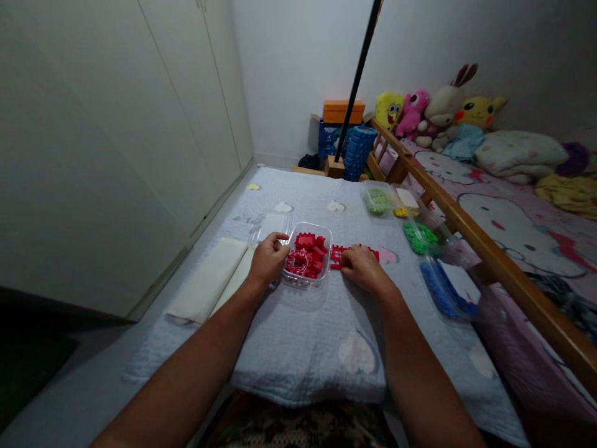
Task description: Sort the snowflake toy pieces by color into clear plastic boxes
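A clear plastic container (308,280) holding red interlocking building pieces (306,255) stands in the middle of the cloth-covered table. My left hand (269,256) grips the container's left rim, thumb and fingers closed on it. To the right of the container, a row of red building pieces (336,254) with toothed edges lies flat on the cloth. My right hand (361,267) is over that row, its fingers bent down and closed on a red piece. The hand covers part of the row. Behind my left hand lies a clear plastic lid (270,227).
A folded cream cloth (208,280) lies at the left. Along the right edge stand clear containers of light green pieces (379,202), yellow pieces (401,212), green pieces (418,238) and blue pieces (443,289). A wooden bed rail (466,218) borders the right side; a black pole (359,81) rises behind.
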Demonstrator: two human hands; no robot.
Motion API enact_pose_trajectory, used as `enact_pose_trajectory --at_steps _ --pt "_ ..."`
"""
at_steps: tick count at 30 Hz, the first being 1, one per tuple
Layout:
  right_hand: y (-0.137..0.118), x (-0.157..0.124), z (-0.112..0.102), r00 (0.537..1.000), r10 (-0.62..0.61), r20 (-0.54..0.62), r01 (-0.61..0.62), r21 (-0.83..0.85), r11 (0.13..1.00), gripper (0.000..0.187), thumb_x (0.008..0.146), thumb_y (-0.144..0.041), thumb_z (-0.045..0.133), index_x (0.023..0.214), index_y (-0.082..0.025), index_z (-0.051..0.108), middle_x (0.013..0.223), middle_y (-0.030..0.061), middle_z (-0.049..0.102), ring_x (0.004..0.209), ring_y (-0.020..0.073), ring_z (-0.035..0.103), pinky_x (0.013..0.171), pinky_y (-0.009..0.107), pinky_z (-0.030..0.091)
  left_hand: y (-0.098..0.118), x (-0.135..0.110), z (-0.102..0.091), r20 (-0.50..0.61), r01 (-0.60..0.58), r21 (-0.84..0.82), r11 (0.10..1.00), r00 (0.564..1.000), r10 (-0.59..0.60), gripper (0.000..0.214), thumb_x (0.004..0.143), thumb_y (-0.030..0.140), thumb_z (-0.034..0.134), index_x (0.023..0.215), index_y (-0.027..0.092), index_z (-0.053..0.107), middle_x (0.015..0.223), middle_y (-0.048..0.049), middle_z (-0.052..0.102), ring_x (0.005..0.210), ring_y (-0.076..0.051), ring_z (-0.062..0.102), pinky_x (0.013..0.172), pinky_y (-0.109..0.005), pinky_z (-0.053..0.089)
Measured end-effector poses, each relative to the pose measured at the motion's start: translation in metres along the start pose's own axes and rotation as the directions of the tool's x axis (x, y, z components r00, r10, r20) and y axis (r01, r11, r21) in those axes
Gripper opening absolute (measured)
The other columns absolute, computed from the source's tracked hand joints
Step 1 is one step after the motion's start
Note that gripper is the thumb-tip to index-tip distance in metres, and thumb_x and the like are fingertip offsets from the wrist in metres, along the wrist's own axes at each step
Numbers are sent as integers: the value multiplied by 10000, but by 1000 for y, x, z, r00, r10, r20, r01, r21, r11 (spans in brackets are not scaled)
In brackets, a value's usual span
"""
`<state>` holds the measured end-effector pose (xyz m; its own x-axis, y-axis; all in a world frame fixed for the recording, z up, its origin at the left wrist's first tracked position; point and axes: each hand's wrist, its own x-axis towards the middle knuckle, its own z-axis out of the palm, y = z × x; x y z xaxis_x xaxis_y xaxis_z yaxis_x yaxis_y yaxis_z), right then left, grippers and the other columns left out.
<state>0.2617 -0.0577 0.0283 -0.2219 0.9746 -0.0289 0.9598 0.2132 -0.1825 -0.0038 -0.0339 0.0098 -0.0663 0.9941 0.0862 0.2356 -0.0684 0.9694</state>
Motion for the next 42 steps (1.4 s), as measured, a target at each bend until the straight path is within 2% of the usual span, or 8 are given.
enact_pose_trajectory --at_steps 9,12,15,17,20,31,37,42 --pt "15 -9 -16 986 111 -121 -58 379 924 57 763 -140 616 753 -190 642 750 13 665 696 152 568 656 261 372 3 -1 0 23 -6 -11 1000 1000 7 282 744 328 613 979 181 663 551 82 460 515 -124 431 528 -247 316" --pt "7 -8 -16 957 113 -267 33 488 872 45 768 -179 607 777 -195 649 757 7 655 689 153 568 656 264 403 5 -4 1 44 -18 -29 999 999 19 281 759 340 621 987 183 662 560 83 463 518 -121 426 532 -246 318" --pt "-9 -6 -13 888 105 -448 168 528 833 77 809 -217 608 834 -197 678 815 25 662 719 163 581 679 277 439 6 -6 2 61 -26 -31 999 998 27 283 771 353 628 994 181 660 558 87 458 515 -117 416 532 -245 313" --pt "-19 -4 -10 854 85 -513 228 517 825 95 844 -230 614 868 -201 701 843 38 670 747 173 596 705 289 459 7 -6 3 63 -34 -29 999 997 35 282 768 356 634 987 179 660 560 86 458 520 -116 419 529 -243 306" --pt "-30 -1 -4 855 32 -518 254 472 844 93 877 -220 634 886 -208 726 856 49 684 794 191 624 751 308 478 6 -7 4 69 -48 -40 998 996 50 288 762 365 640 980 180 661 563 83 457 526 -117 426 525 -241 296" --pt "-35 8 6 902 -39 -430 165 259 952 110 922 -197 671 906 -202 780 883 82 691 872 236 628 815 342 473 9 -9 7 77 -58 -64 996 995 63 284 764 361 642 987 185 654 554 89 447 518 -115 423 526 -243 299" --pt "-29 8 6 872 8 -490 197 366 910 158 939 -250 619 932 -199 768 903 89 718 874 236 648 827 351 487 10 -10 7 71 -51 -61 997 996 56 290 764 357 642 994 181 654 564 87 457 529 -115 426 534 -245 307" --pt "-3 4 -6 825 149 -545 135 446 885 190 888 -268 575 870 -198 750 875 82 722 794 213 637 770 333 489 13 -10 6 72 -43 -42 998 996 46 294 752 358 627 985 180 651 551 92 452 518 -117 421 535 -251 313"
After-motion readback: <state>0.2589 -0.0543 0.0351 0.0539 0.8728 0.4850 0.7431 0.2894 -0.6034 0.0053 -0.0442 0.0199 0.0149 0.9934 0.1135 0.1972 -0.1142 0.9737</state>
